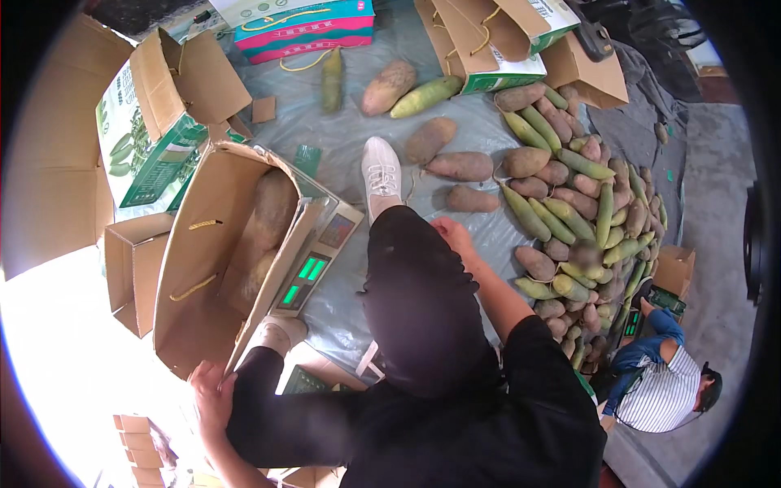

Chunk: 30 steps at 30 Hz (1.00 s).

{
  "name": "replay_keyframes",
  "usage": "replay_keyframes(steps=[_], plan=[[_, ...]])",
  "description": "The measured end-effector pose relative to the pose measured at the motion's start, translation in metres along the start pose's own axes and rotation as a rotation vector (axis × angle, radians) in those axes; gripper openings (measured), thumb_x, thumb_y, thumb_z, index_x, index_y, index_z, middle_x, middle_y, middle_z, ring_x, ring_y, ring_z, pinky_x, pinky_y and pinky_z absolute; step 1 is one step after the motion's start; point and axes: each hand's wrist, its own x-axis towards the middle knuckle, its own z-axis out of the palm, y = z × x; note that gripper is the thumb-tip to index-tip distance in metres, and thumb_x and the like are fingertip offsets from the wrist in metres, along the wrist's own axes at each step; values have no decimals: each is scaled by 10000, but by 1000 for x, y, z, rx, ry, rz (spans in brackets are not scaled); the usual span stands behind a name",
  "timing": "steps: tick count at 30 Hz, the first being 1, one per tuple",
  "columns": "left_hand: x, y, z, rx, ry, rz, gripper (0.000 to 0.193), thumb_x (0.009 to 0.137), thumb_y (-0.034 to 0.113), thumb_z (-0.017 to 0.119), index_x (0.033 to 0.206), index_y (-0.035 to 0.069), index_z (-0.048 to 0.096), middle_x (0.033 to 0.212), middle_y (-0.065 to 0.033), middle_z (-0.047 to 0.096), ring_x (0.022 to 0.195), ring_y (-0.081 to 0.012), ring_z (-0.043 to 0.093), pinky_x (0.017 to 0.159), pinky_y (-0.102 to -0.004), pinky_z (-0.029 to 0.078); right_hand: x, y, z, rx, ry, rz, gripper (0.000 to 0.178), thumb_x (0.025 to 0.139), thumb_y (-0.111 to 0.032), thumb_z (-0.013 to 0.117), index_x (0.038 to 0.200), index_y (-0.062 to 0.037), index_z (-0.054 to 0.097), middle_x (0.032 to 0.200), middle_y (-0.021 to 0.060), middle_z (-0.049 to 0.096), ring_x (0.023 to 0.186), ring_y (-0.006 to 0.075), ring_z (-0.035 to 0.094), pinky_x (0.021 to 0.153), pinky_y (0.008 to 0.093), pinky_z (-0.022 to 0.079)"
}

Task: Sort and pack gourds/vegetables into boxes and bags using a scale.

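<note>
My left hand point(213, 400) grips the near edge of a tall open cardboard box point(191, 260) with yellow rope handles. Large brownish tubers point(275, 210) that look like sweet potatoes lie inside. Beside the box, a digital scale point(333, 236) shows lit green displays; whether the box rests fully on it is hidden. My right hand point(457, 237) hangs beside my raised knee, partly hidden by it, so its finger pose is unclear. Closest to it is a reddish tuber point(472, 199) on the plastic sheet.
A big heap of reddish tubers and long green radishes point(569, 215) spreads to the right. Green-and-white printed boxes point(150, 130) stand at left and far right. A pink-and-blue carton point(305, 32) lies at the back. Another person point(659, 390) works at lower right.
</note>
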Motion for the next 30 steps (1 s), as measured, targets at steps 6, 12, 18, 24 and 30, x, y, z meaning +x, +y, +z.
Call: replay_keyframes(steps=[6, 12, 18, 24, 30], plan=[[4, 2, -1, 3, 48, 71, 213, 673, 87, 652, 875, 23, 624, 785, -125, 548, 764, -323, 529, 722, -410, 399, 17, 12, 12, 27, -38, 41, 206, 790, -112, 532, 957, -68, 643, 818, 143, 642, 779, 273, 619, 706, 353, 476], [5, 0, 0, -34, 62, 74, 223, 663, 78, 652, 882, 36, 642, 769, -112, 554, 751, -304, 538, 713, -400, 395, 21, -13, 11, -61, -28, -41, 248, 787, -111, 543, 1018, -63, 619, 757, 136, 626, 715, 276, 618, 672, 364, 479], [7, -4, 0, -27, 58, 103, 249, 628, 87, 667, 873, 45, 652, 744, -101, 568, 730, -292, 545, 708, -395, 394, 74, -65, -15, -91, 152, -95, 505, 803, -102, 535, 1296, -115, 429, 717, 127, 593, 673, 279, 588, 657, 381, 469], [13, -12, 7, 3, 84, 157, 226, 597, 118, 686, 814, 60, 662, 742, -94, 575, 721, -284, 549, 691, -395, 405, 172, -97, -54, -304, 353, -166, 625, 822, -96, 456, 1402, -208, 251, 813, 213, 620, 783, 392, 592, 756, 462, 454], [18, -3, 4, 14, 128, 158, 176, 580, 128, 692, 748, 83, 662, 720, -79, 574, 709, -285, 550, 675, -401, 413, 202, -116, -51, -333, 231, -22, 673, 817, -108, 450, 1424, -230, 185, 860, 217, 630, 822, 384, 597, 788, 450, 452]])
